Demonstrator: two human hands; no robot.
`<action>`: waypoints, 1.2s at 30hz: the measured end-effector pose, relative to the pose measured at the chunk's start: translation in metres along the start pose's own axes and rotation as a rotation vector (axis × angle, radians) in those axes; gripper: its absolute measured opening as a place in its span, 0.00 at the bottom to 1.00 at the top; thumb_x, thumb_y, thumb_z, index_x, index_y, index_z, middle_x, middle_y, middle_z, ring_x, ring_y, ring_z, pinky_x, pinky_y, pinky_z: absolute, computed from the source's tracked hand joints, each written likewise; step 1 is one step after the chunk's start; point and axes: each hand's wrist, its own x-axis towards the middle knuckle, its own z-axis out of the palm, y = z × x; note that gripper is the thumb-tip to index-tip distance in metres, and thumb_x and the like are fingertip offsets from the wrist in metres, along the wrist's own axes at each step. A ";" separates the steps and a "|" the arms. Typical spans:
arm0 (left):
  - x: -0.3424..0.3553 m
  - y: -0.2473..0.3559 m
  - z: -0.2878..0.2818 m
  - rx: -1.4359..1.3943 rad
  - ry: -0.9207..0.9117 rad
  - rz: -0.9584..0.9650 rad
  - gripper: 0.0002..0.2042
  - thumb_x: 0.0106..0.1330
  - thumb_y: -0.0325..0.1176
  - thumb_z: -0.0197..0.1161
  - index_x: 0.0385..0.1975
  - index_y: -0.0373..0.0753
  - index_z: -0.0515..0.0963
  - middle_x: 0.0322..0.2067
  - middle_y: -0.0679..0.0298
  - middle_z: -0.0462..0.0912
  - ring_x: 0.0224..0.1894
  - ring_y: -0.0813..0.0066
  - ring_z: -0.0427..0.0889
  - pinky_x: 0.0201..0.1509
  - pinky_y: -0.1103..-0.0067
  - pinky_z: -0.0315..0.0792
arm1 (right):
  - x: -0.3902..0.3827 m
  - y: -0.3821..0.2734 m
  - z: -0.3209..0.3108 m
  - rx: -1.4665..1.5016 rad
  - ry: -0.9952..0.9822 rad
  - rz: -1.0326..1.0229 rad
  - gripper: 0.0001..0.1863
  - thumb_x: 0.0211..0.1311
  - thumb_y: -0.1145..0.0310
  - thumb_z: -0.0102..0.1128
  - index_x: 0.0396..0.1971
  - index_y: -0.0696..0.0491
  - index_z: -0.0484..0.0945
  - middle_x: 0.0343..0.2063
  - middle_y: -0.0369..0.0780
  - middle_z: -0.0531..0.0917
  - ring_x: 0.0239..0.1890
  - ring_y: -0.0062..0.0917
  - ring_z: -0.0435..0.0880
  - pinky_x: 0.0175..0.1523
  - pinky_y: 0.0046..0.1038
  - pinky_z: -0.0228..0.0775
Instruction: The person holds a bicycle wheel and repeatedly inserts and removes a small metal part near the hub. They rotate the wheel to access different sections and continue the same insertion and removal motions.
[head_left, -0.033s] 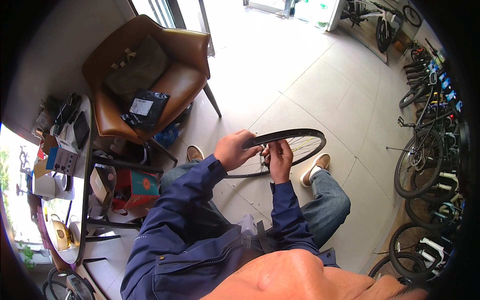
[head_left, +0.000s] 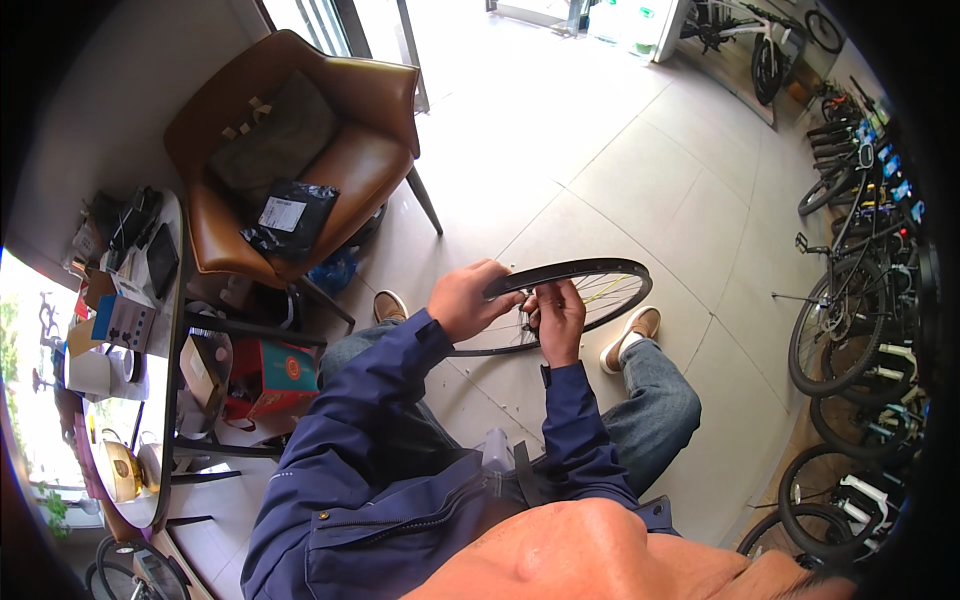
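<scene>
I sit with a black bicycle wheel (head_left: 610, 285) held above my knees, thin spokes showing inside the rim. My left hand (head_left: 462, 300) grips the rim at its near left edge, thumb over the top. Just inside the rim, my right hand (head_left: 558, 320) has its fingers curled and pinched around the spokes. Whether it also holds a small tool is hidden by the fingers. Both arms are in dark blue sleeves. My feet in tan shoes (head_left: 632, 330) rest on the tiled floor under the wheel.
A brown leather armchair (head_left: 300, 150) with a black plastic package (head_left: 290, 218) on its seat stands at the left. A cluttered table (head_left: 130, 330) and a red box (head_left: 275, 375) are closer to me. Several bicycles (head_left: 850, 330) line the right side.
</scene>
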 end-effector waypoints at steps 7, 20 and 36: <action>0.004 0.008 -0.006 -0.023 0.031 0.073 0.18 0.70 0.38 0.79 0.52 0.35 0.86 0.44 0.52 0.89 0.44 0.53 0.92 0.50 0.68 0.85 | -0.001 -0.002 -0.001 -0.092 -0.087 0.043 0.10 0.84 0.62 0.65 0.50 0.54 0.85 0.30 0.33 0.87 0.28 0.13 0.85 0.27 0.18 0.72; 0.008 0.011 -0.007 0.083 0.036 -0.004 0.16 0.70 0.44 0.78 0.47 0.39 0.87 0.41 0.56 0.89 0.41 0.51 0.90 0.45 0.66 0.83 | 0.004 -0.012 -0.006 0.170 0.008 0.135 0.09 0.79 0.64 0.73 0.46 0.51 0.82 0.36 0.35 0.89 0.26 0.10 0.79 0.26 0.15 0.69; 0.012 -0.013 0.023 -0.188 0.070 -0.074 0.16 0.73 0.42 0.76 0.48 0.35 0.86 0.40 0.54 0.87 0.41 0.53 0.89 0.46 0.65 0.81 | 0.009 -0.041 -0.026 0.291 0.098 0.105 0.11 0.89 0.61 0.55 0.58 0.50 0.72 0.54 0.47 0.90 0.34 0.17 0.89 0.30 0.14 0.75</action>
